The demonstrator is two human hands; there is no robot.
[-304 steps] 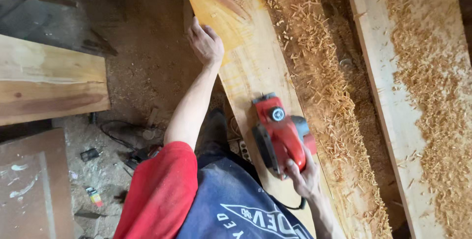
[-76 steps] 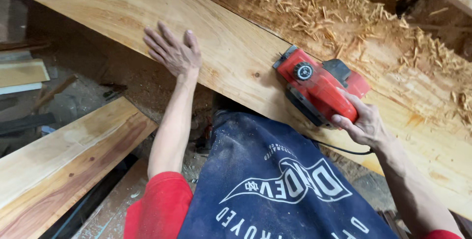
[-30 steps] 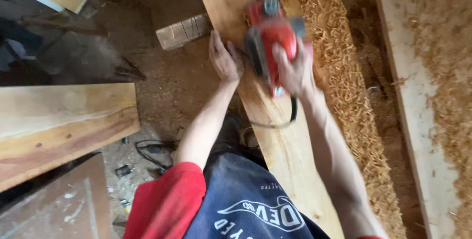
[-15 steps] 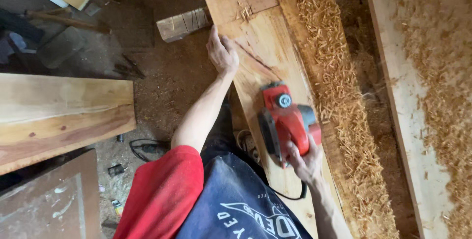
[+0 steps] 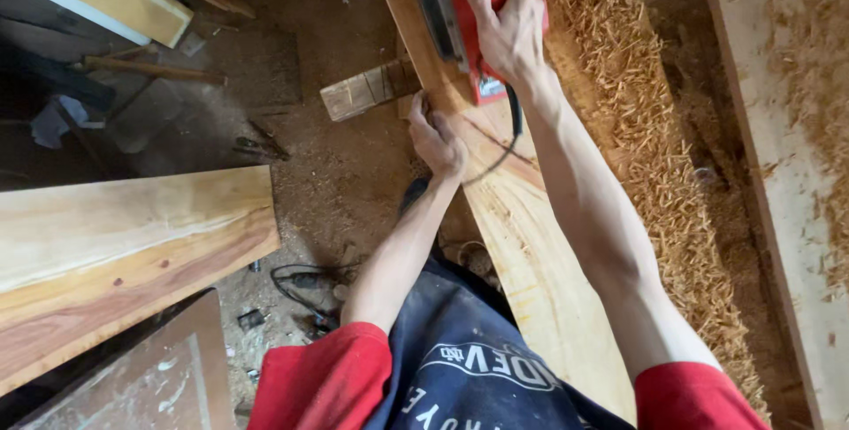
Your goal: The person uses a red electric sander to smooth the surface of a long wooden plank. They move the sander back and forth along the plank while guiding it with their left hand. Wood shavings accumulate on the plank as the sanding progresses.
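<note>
Two hands work on a long pale plank that runs from the bottom of the view up to the top edge. The right hand is closed around the top of a red electric planer, fingers wrapped over its handle, and the tool sits on the plank near the top of the frame. The left hand is loosely curled, gripping the plank's left edge just below the planer, thumb side on the wood.

Part of the planer is cut off by the top edge, and the right hand covers much of its body. A black cord drops from its rear across the plank and passes behind the left wrist.

Wood shavings lie in a thick band along the plank's right side, and a second board lies beyond them. A small wooden block rests on the dusty floor left of the plank. Another broad plank lies at the left.
</note>
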